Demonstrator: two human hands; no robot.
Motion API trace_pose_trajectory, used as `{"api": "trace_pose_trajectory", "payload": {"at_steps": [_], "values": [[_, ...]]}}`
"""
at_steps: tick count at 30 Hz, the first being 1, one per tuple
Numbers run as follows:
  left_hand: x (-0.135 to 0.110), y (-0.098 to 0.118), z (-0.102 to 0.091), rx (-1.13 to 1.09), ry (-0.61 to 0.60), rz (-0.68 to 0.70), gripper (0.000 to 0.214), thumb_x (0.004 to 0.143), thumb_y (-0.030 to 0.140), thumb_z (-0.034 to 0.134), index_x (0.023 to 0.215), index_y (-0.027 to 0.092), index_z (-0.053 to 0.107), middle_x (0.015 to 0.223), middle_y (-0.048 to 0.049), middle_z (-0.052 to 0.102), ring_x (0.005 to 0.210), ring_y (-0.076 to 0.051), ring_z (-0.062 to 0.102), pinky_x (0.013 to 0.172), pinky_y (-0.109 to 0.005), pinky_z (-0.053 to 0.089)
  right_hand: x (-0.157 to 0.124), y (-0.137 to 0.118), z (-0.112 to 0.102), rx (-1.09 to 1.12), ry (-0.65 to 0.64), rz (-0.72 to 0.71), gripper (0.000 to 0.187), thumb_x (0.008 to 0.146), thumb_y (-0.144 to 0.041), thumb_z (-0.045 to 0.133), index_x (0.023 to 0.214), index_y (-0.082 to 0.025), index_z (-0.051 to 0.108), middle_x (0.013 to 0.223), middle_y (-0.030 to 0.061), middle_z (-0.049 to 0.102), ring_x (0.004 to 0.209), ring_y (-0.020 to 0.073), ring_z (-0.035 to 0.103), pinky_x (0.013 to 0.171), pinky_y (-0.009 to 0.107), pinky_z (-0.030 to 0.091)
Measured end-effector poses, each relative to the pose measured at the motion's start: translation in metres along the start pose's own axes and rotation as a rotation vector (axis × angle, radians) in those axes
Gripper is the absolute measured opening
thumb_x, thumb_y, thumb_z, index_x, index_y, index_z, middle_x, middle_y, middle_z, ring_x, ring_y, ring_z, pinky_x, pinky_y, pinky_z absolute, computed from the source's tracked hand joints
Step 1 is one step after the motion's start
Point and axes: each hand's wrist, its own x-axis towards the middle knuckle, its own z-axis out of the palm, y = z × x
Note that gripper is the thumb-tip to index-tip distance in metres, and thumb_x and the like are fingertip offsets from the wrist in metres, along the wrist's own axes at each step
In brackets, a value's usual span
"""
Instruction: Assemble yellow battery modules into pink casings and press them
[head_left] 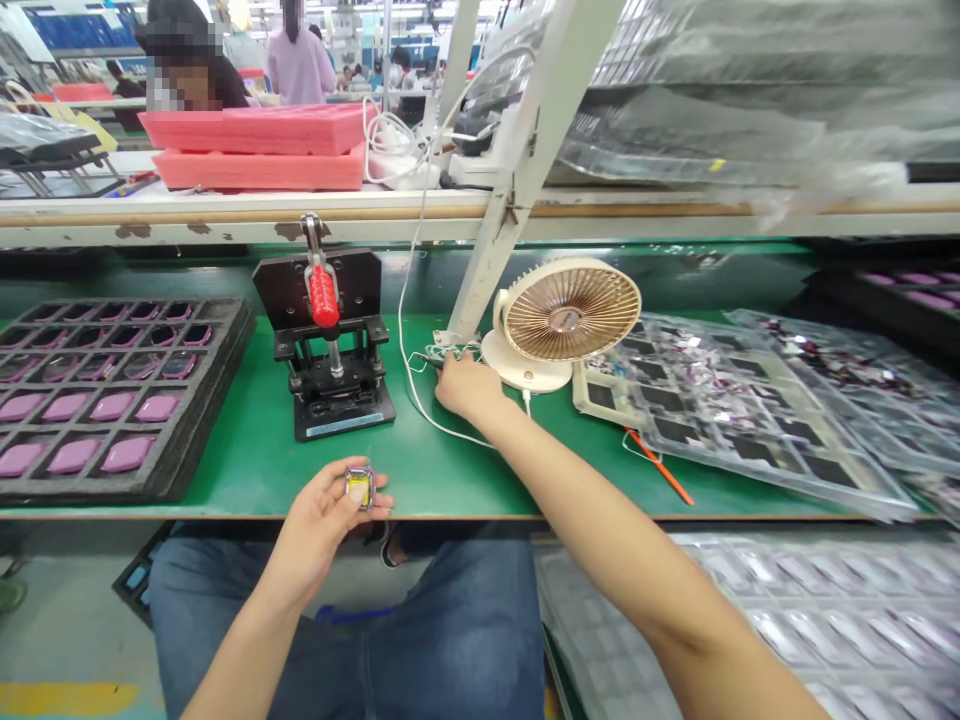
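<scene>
My left hand (330, 508) is closed around a small smartwatch case (360, 487) with a purple rim and a yellow inside, held over the table's front edge. The thumb lies across the case. My right hand (469, 388) reaches far forward, to the foot of the slanted white post, left of a cream desk fan (571, 312). Its fingers are bent down around a thin dark item that I cannot make out, beside a tangle of thin wire. A black press fixture (330, 375) with a red toggle handle (323, 296) stands behind my left hand.
On the left lies a grey foam tray (176, 440) of purple cases. Clear plastic trays (750, 440) with small parts lie at right, near an orange stick (667, 475). A white cable (405, 300) crosses the green table (442, 480). The white post (487, 250) slants up to a shelf.
</scene>
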Motion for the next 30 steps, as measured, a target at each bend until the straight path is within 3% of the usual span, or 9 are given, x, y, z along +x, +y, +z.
{"api": "trace_pose_trajectory", "payload": {"at_steps": [4, 9, 12, 14, 17, 19, 22, 26, 30], "values": [[0.002, -0.003, -0.001, -0.017, -0.016, 0.005, 0.047, 0.092, 0.040, 0.085, 0.129, 0.015, 0.069, 0.121, -0.0191, 0.080, 0.102, -0.030, 0.080, 0.095, -0.046, 0.064, 0.017, -0.019, 0.006, 0.100, -0.020, -0.165, 0.042, 0.107, -0.040, 0.068, 0.143, -0.020, 0.063, 0.150, 0.0121, 0.060, 0.129, 0.0305, 0.064, 0.112, 0.056, 0.053], [0.002, 0.000, -0.001, -0.032, -0.020, -0.004, 0.051, 0.091, 0.040, 0.086, 0.133, 0.015, 0.068, 0.121, -0.0193, 0.079, 0.101, -0.031, 0.080, 0.095, -0.048, 0.064, 0.075, -0.037, -0.013, 0.344, 0.034, -0.173, 0.038, 0.105, -0.040, 0.070, 0.135, -0.017, 0.067, 0.144, 0.0126, 0.065, 0.132, 0.0303, 0.063, 0.115, 0.058, 0.050], [0.002, 0.003, -0.002, -0.052, -0.015, -0.022, 0.059, 0.091, 0.040, 0.087, 0.139, 0.015, 0.064, 0.122, -0.0200, 0.079, 0.101, -0.031, 0.080, 0.096, -0.049, 0.064, 0.088, -0.035, -0.027, 0.554, 0.087, -0.125, 0.036, 0.110, -0.043, 0.059, 0.128, -0.014, 0.072, 0.135, 0.0173, 0.072, 0.132, 0.0329, 0.066, 0.118, 0.055, 0.048], [0.002, 0.003, -0.002, -0.060, -0.022, -0.031, 0.059, 0.090, 0.041, 0.087, 0.138, 0.014, 0.065, 0.122, -0.0205, 0.079, 0.101, -0.031, 0.080, 0.096, -0.048, 0.064, 0.073, -0.028, -0.033, 0.713, 0.102, -0.118, 0.046, 0.114, -0.046, 0.044, 0.125, -0.012, 0.073, 0.134, 0.0201, 0.074, 0.130, 0.0329, 0.069, 0.115, 0.051, 0.051], [0.001, 0.001, -0.003, -0.069, -0.023, -0.028, 0.050, 0.091, 0.040, 0.086, 0.131, 0.014, 0.069, 0.121, -0.0194, 0.079, 0.101, -0.030, 0.080, 0.096, -0.048, 0.064, 0.020, -0.013, -0.037, 0.999, 0.083, -0.199, 0.056, 0.114, -0.047, 0.026, 0.133, -0.020, 0.071, 0.148, 0.0122, 0.069, 0.134, 0.0258, 0.068, 0.112, 0.045, 0.056], [0.001, 0.000, -0.002, -0.081, -0.024, -0.010, 0.040, 0.093, 0.038, 0.084, 0.123, 0.015, 0.071, 0.119, -0.0177, 0.078, 0.100, -0.030, 0.079, 0.092, -0.046, 0.064, -0.024, -0.005, -0.038, 1.361, -0.003, -0.301, 0.048, 0.111, -0.048, 0.035, 0.127, -0.026, 0.075, 0.150, 0.0050, 0.068, 0.142, 0.0249, 0.062, 0.118, 0.047, 0.053], [0.001, 0.003, 0.001, -0.094, -0.046, 0.021, 0.026, 0.094, 0.034, 0.082, 0.110, 0.017, 0.069, 0.119, -0.0157, 0.077, 0.091, -0.025, 0.077, 0.075, -0.036, 0.062, -0.081, 0.000, -0.039, 1.842, -0.177, -0.407, 0.035, 0.105, -0.044, 0.053, 0.114, -0.028, 0.082, 0.145, 0.0034, 0.071, 0.151, 0.0304, 0.053, 0.126, 0.057, 0.044], [0.003, 0.009, 0.011, -0.093, -0.039, 0.023, 0.035, 0.096, 0.032, 0.080, 0.125, 0.024, 0.064, 0.114, -0.0110, 0.075, 0.078, -0.019, 0.071, 0.057, -0.027, 0.052, -0.125, -0.002, -0.039, 1.964, -0.272, -0.460, 0.036, 0.108, -0.044, 0.049, 0.115, -0.033, 0.082, 0.148, 0.0026, 0.069, 0.153, 0.0341, 0.049, 0.123, 0.069, 0.043], [0.001, 0.012, 0.022, -0.018, -0.048, 0.090, 0.032, 0.099, 0.037, 0.077, 0.127, 0.022, 0.072, 0.108, -0.0076, 0.071, 0.077, -0.013, 0.064, 0.059, -0.023, 0.047, -0.150, -0.004, -0.037, 1.902, -0.291, -0.550, 0.036, 0.110, -0.048, 0.047, 0.118, -0.040, 0.081, 0.151, -0.0006, 0.066, 0.151, 0.0339, 0.052, 0.120, 0.071, 0.044]]}}
